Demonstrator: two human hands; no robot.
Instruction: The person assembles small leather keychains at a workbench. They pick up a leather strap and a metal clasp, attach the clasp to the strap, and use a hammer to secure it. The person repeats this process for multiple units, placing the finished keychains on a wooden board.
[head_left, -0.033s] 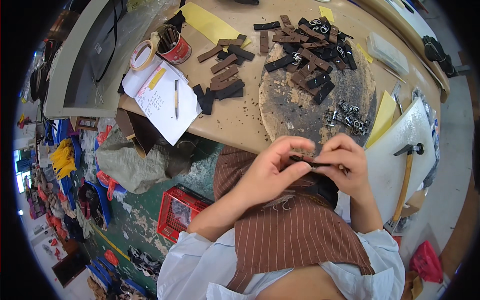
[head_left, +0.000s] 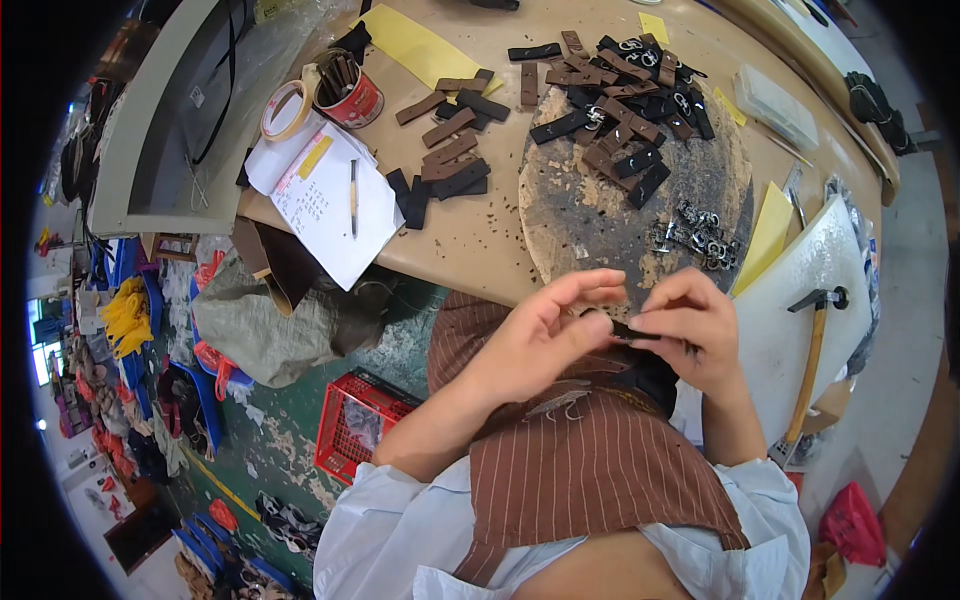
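Observation:
Close in front of my apron, a small black strip (head_left: 640, 335) is pinched in the closed fingertips of my right hand (head_left: 695, 325). My left hand (head_left: 555, 335) meets its other end with the thumb, while the upper fingers stretch out above; the exact grip there is partly hidden. Just beyond both hands is a worn round board (head_left: 560, 220), bearing a cluster of metal clasps (head_left: 700, 240). A heap of brown and black leather strips (head_left: 625, 110), some with metal rings, covers its far part.
More strips (head_left: 450, 150) lie on the table, left of the board. Further left are a notebook (head_left: 320, 215) with a pen, a tape roll (head_left: 285, 110) and a red tin (head_left: 355, 95). A hammer (head_left: 815, 350) rests on white sheeting at right. A red crate (head_left: 345, 425) stands on the floor.
The black strip has turned and shows less of its length. My left thumb has shifted slightly up and left, and its fingers are a little straighter.

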